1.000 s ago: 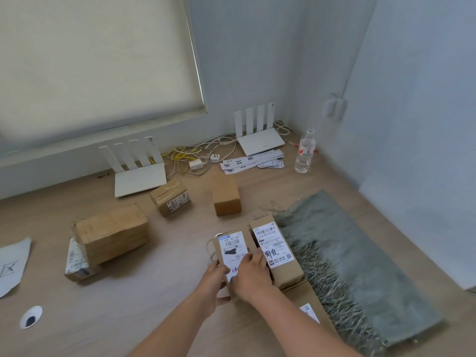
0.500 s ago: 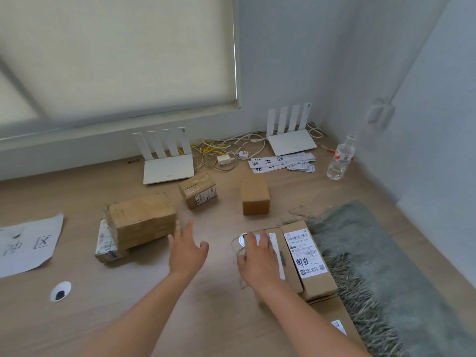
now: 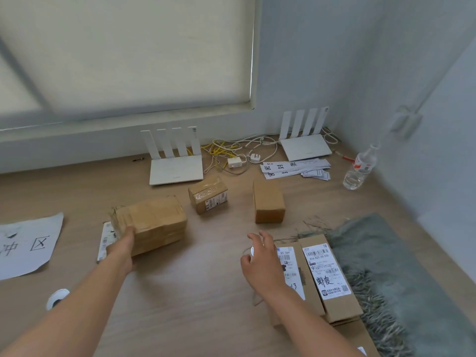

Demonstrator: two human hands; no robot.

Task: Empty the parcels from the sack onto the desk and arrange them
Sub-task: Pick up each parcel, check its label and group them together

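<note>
Several brown parcels lie on the wooden desk [image 3: 195, 292]. My left hand [image 3: 123, 248] grips the near-left corner of a large taped parcel [image 3: 157, 222], which sits on a flat labelled parcel [image 3: 104, 240]. My right hand [image 3: 262, 262] is over the near end of a long labelled parcel [image 3: 292, 269], fingers relaxed and spread. A second long labelled parcel [image 3: 328, 274] lies against it, with another box [image 3: 358, 336] partly under them. A small taped parcel [image 3: 208, 195] and a plain box [image 3: 268, 202] stand farther back. The grey sack [image 3: 401, 274] lies flat at the right.
Two white routers [image 3: 176, 170] [image 3: 305, 148] stand by the back wall with cables [image 3: 231, 154] between them. Paper strips [image 3: 293, 168] and a water bottle [image 3: 359, 168] are at the back right. A written sheet [image 3: 24, 249] and a small white disc [image 3: 58, 298] lie at the left.
My left hand left the long labelled parcel, swung left and took hold of the large taped parcel. My right hand stayed over the labelled parcel and spread its fingers. The view turned left.
</note>
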